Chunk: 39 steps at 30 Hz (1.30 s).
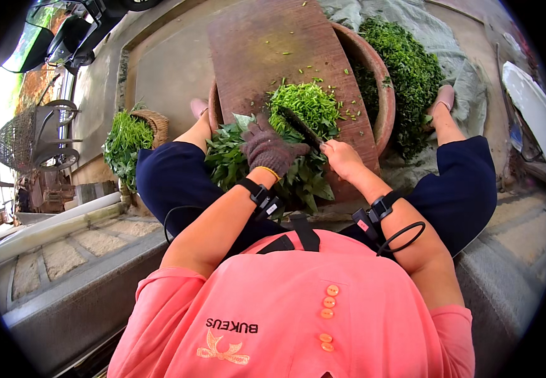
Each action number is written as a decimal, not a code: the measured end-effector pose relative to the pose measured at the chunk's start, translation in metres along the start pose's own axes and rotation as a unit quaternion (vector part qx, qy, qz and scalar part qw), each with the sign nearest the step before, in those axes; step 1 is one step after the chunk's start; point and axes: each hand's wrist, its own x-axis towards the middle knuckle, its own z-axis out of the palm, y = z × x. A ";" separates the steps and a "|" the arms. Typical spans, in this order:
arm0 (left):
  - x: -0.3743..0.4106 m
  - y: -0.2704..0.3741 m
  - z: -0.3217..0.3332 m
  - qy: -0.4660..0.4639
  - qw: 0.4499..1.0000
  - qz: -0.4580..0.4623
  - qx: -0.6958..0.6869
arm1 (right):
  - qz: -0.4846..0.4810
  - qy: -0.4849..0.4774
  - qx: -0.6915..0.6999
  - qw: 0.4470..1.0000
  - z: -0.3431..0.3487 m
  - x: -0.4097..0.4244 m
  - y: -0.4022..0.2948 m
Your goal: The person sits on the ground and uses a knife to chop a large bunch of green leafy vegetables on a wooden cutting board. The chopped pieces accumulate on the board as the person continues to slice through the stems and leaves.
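My left hand (269, 146), in a dark knitted glove, presses on a bunch of leafy green stems (235, 156) at the near end of a wooden board (263, 52). My bare right hand (344, 159) grips the handle of a dark-bladed knife (300, 126). Its blade points up and to the left, beside a heap of chopped green stems (308, 106) on the board. Small cut pieces lie scattered around the heap. The board rests across a large round clay-coloured tub (386, 90), with chopped greens partly visible inside.
A large pile of chopped greens (398, 71) lies on a pale plastic sheet (471, 90) to the right. At left are a wicker basket (157, 126) with leafy stems (129, 137), a wheeled cart (55, 137) and a parked scooter (72, 40).
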 end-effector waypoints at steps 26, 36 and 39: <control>0.096 -0.051 -0.020 -0.169 0.959 0.154 0.165 | 0.072 -0.043 0.029 0.996 -0.020 -0.012 -0.025; 0.065 -0.042 0.033 -0.037 0.984 0.140 0.100 | 0.076 -0.050 0.073 0.993 -0.023 -0.010 -0.017; 0.059 -0.044 0.032 0.001 0.987 0.141 0.071 | 0.063 -0.050 0.115 0.990 -0.018 -0.010 -0.018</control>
